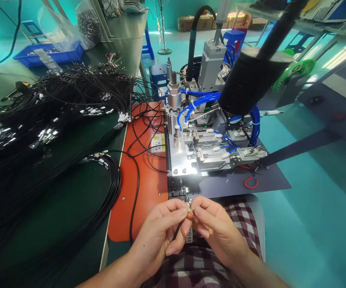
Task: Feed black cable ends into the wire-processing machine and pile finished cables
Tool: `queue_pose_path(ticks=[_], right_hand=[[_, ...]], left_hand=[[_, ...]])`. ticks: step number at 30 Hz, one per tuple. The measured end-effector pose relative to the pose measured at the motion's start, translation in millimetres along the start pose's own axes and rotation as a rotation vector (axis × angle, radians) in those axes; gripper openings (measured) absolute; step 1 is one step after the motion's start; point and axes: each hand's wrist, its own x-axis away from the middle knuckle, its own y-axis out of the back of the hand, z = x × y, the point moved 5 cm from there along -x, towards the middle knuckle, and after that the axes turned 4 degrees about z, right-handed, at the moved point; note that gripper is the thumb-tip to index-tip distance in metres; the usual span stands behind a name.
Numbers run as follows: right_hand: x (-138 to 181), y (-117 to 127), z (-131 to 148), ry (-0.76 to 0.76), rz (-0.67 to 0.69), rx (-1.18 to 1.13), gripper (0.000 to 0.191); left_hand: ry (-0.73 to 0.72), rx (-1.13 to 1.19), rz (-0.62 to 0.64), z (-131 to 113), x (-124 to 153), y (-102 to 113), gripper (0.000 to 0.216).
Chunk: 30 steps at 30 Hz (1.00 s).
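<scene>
Both hands meet fingertip to fingertip above the lap; the left hand (pixel 162 226) is closed on a black cable (pixel 177 231), and the right hand (pixel 216 226) pinches at the thin wires (pixel 191 211), one red and at least one pale, that stick out of its end. Far beyond the hands to the left, a blue tray (pixel 71 56) sits on the dark tabletop (pixel 53 196); small pieces lie in it, too small to name; a clear bag (pixel 53 26) rises at its back, whether in or behind it I cannot tell. Just right of that tray, a plastic bag (pixel 88 26) bulges with small metallic parts. Straight ahead of the hands stands a machine (pixel 183 154) with blue tubes (pixel 203 99); past it, a dark round bowl (pixel 191 63) shows partly, its contents mostly hidden. Farther off, a cardboard box (pixel 191 23) rests on the floor. Left of the hands, a cable bundle (pixel 114 180) curves across the tabletop.
</scene>
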Motion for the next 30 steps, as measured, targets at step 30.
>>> queue_pose_path(ticks=[30], right_hand=[[7.4,4.1,-1.0,0.201,-0.056,0.221,0.019]], left_hand=[[-0.054,0.015,0.022,3.3,-1.8,0.2,0.017]])
